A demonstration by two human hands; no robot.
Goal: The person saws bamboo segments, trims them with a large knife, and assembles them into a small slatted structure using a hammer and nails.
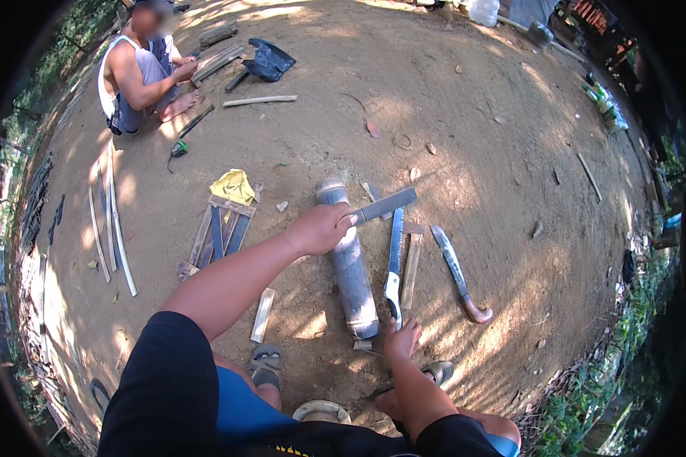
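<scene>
My left hand [329, 227] is closed round one end of a dark flat strip [389, 206], which looks like split bamboo and points to the right. Beneath that hand a thick bamboo section [348, 266] lies lengthwise on the dirt. My right hand [402, 340] is at the lower end of a handsaw [392, 286] with a white and black handle, its fingers curled about the grip. The saw's toothed blade points away from me. Just right of it lies a hammer [411, 270] with a wooden handle. A long knife [451, 263] with a hooked brown handle rests farther right.
A slatted wooden piece [219, 232] with a yellow bag [233, 186] lies left. Long pale strips [114, 206] are beyond it. Another person [141, 68] squats at far left near a black plastic bag [268, 61]. A short wood piece [263, 315] lies by my left foot.
</scene>
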